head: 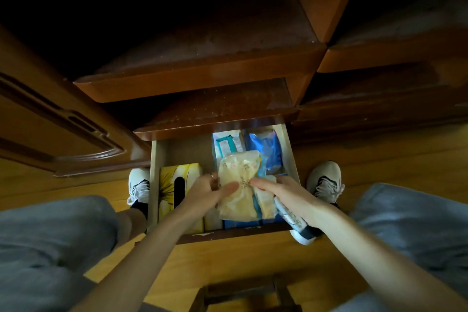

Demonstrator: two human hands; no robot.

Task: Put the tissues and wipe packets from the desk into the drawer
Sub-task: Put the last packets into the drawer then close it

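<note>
Both hands, left hand [210, 191] and right hand [281, 191], fingers clamped on pale yellow soft plastic wipe packet [239, 185], lowering into open wooden drawer [291, 149] (several packs stowed already; desk unseen).

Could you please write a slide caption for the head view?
Both hands, left and right, lower a pale yellow packet into the open drawer beside a yellow tissue box.

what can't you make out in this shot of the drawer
- Desk top: out of the head view, cut off by the upper edge, so any packets left there are unseen.
- Print on the cream packet: too small and blurred; left hand and right hand cover its middle.
- Blue packets at the drawer back: labels unreadable, partly under the cream packet.
- Yellow tissue box: near end hidden by the left forearm.
</note>
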